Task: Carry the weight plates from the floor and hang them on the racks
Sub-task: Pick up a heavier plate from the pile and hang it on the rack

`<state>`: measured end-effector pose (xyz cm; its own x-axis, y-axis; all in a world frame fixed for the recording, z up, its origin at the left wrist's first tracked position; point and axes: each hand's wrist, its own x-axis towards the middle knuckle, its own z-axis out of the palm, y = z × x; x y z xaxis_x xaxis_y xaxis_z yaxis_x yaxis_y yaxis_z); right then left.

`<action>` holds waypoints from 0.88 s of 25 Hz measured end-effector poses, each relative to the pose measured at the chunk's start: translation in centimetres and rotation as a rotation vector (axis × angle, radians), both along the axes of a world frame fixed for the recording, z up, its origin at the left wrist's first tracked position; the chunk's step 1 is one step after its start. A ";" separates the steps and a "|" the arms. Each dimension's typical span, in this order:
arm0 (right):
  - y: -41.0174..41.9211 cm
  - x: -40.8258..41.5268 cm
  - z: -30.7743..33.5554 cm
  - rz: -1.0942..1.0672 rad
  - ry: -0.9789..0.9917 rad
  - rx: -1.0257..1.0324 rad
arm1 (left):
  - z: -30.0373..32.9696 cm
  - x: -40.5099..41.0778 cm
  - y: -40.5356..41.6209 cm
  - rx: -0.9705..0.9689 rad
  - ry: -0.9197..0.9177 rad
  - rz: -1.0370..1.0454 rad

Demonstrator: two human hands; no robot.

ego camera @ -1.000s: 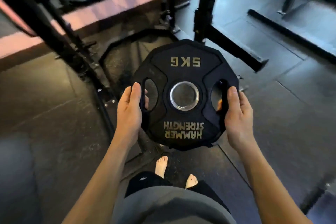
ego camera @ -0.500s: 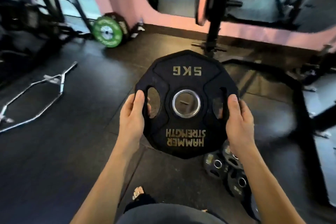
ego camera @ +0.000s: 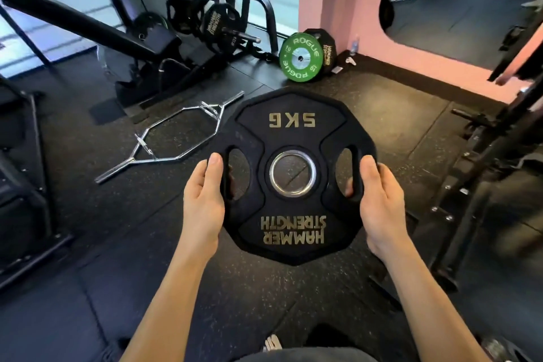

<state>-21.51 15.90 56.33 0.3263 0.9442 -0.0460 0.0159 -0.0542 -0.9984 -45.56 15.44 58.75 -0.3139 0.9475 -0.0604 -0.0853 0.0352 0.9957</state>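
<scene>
Both hands, left hand (ego camera: 202,203) and right hand (ego camera: 382,203), clamped on black twelve-sided 5KG rubber weight plate (ego camera: 293,176). Mid-carry; next: reach plate-loaded black steel rack (ego camera: 223,20), align chrome bore with peg.

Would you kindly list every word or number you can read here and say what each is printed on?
"5KG": gold, upside down, on the black weight plate held by left hand and right hand.
"HAMMER STRENGTH": upside down, same plate.
"ROGUE": twice on the green plate; its small numbers look like "15".
"HAMMER STRENGTH": black plate behind it.
Gold lettering on the racked plates: too blurred.
</scene>
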 end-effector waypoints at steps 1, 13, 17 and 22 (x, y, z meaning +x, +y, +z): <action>2.0 -1.8 0.3 0.023 -0.002 0.005 | 0.2 -1.8 1.6 0.011 0.005 0.014; 30.3 -12.5 0.4 0.090 0.013 0.017 | 0.4 -11.9 28.4 0.053 0.025 0.100; 40.0 -13.6 1.1 0.067 -0.001 -0.015 | 0.7 -13.3 38.2 0.036 -0.007 0.070; 52.9 -14.1 0.8 -0.040 -0.033 -0.036 | 0.2 -13.5 53.5 0.104 0.083 0.037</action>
<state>-35.60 68.78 57.12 0.3654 0.9284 -0.0679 0.0460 -0.0909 -0.9948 -59.05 68.96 58.93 -0.3483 0.9351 0.0647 -0.0020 -0.0698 0.9976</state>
